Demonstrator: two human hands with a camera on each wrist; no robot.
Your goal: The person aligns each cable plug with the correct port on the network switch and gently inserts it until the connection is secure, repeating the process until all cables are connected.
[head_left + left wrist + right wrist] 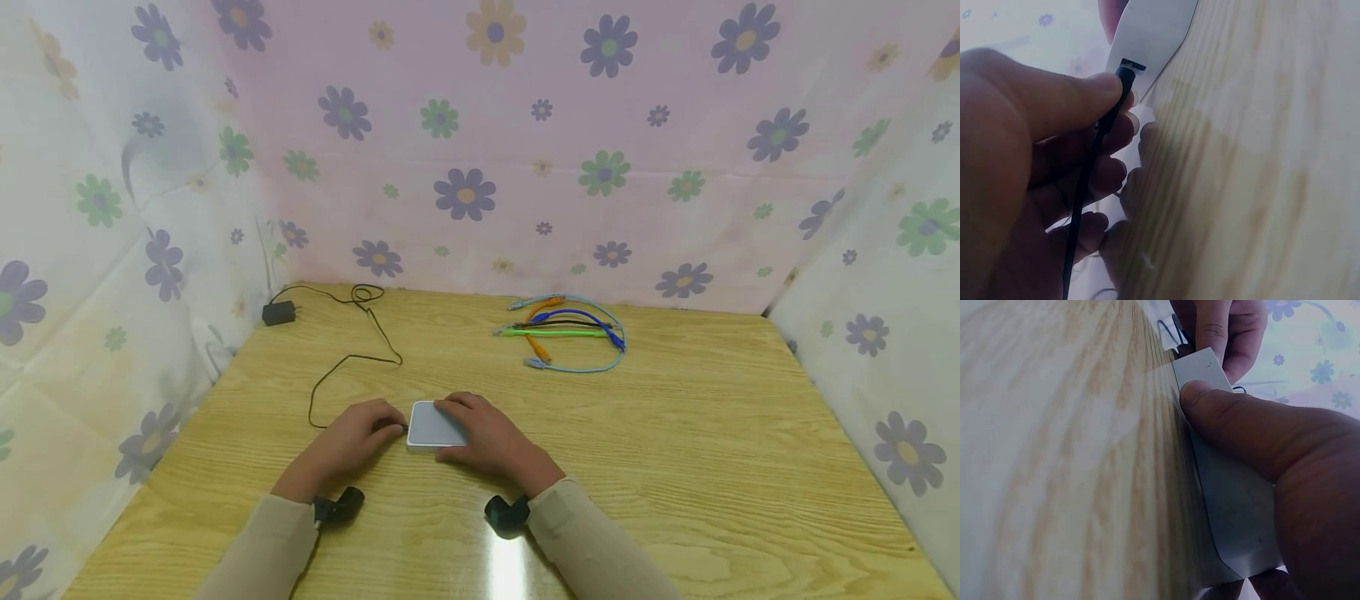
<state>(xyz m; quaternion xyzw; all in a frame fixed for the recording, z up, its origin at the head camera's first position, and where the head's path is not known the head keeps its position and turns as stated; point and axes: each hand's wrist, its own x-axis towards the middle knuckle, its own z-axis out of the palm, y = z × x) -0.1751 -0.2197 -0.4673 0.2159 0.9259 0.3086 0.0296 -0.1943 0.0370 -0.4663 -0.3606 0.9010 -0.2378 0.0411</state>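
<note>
A small white box with a grey top [433, 423] lies flat on the wooden table. My right hand [491, 437] grips its right part, thumb along the near side and fingers over the far edge. At the box's left end, my left hand [358, 435] pinches a black cable plug [1119, 94] between thumb and index finger. The plug's tip is at a dark rectangular port [1134, 65] in the white end face; how deep it sits I cannot tell. From the plug, a thin black cord [352, 357] winds back to a black power adapter [279, 313].
Several short network cables in light blue, orange, dark blue, black and green [558, 333] lie in a loose bunch at the back middle. A flowered cloth [465, 125] closes off the table's back and both sides. A dark wrist camera [507, 517] sits at the right cuff.
</note>
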